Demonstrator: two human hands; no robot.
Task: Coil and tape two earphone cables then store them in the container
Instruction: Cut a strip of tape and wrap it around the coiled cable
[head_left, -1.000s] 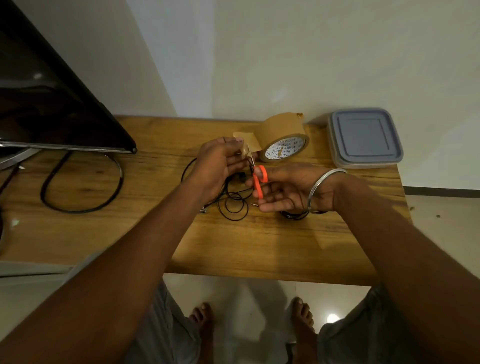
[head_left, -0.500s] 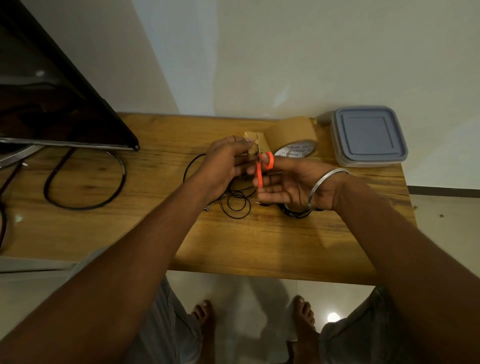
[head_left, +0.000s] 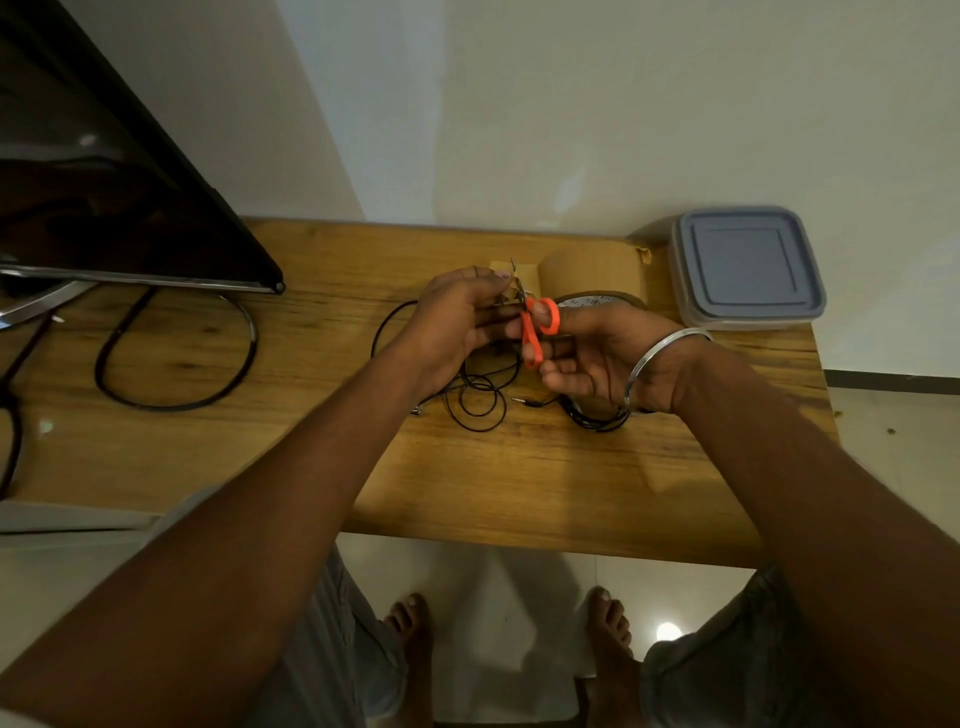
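Observation:
My right hand (head_left: 597, 353) grips small orange-handled scissors (head_left: 537, 330) with thumb and fingers through the loops, blades pointing up at a strip of brown tape (head_left: 522, 273). My left hand (head_left: 457, 317) pinches that strip, which runs to the brown tape roll (head_left: 592, 273) lying on the wooden table (head_left: 493, 483). A loose black earphone cable (head_left: 478, 400) sprawls on the table under my hands. A second, coiled black cable (head_left: 597, 418) lies under my right wrist, its jack plug (head_left: 519, 400) poking left. The grey-lidded plastic container (head_left: 748, 267) sits closed at the back right corner.
A dark monitor (head_left: 104, 197) stands at the back left, with a thick black power cable (head_left: 176, 364) looped on the table below it. The table's front edge runs just above my bare feet on the tiled floor.
The tape roll has dropped from standing on edge to lying lower on the table. Both hands have shifted slightly toward the back with the scissors and the tape strip.

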